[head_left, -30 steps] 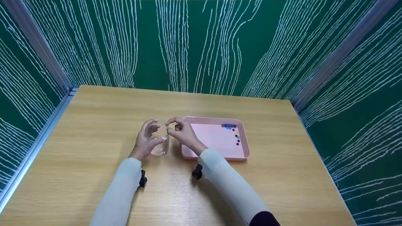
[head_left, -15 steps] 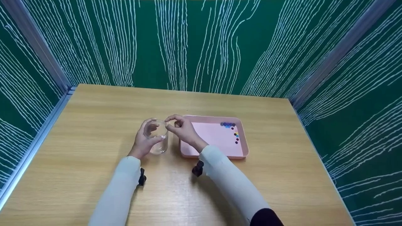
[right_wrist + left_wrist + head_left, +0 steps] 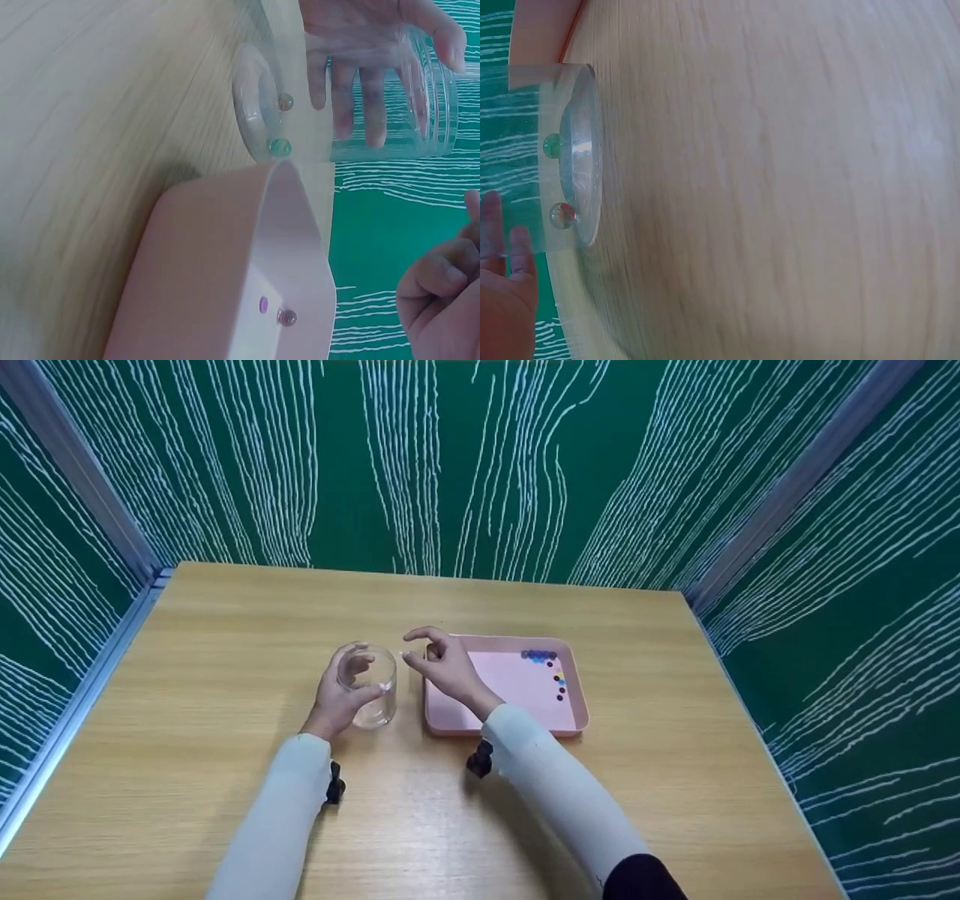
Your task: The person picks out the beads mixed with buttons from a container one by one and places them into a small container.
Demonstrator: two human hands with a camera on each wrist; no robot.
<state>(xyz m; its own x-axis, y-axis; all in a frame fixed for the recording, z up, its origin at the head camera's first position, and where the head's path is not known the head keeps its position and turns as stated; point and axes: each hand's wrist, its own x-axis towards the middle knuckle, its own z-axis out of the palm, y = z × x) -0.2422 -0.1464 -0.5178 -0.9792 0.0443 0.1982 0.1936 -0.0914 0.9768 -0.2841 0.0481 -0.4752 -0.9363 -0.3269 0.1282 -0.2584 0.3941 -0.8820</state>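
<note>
My left hand [image 3: 335,697] is wrapped round a clear jar [image 3: 381,709], which stands upright on the table. Inside the jar's bottom, the left wrist view shows a green marble [image 3: 552,145] and a clear marble with red [image 3: 562,216]. To the jar's right hovers my right hand [image 3: 450,669], over the left side of a pink tray [image 3: 510,733]. Its thumb and index finger are apart with nothing visible between them, and its other fingers are bent. Bluish marbles [image 3: 538,655] lie in the tray's far right corner, and small dark and coloured discs [image 3: 559,690] run along its right side.
The wooden table [image 3: 420,825] carries the jar and tray near its middle. Green walls [image 3: 345,472] with white lines stand at the back and both sides, joined by metal posts [image 3: 795,487]. A dark wrist device [image 3: 480,759] sits under the right sleeve.
My right hand has drawn away from the jar's rim to the right, and its thumb and index finger have spread. My left hand still holds the jar. The view has shifted slightly.
</note>
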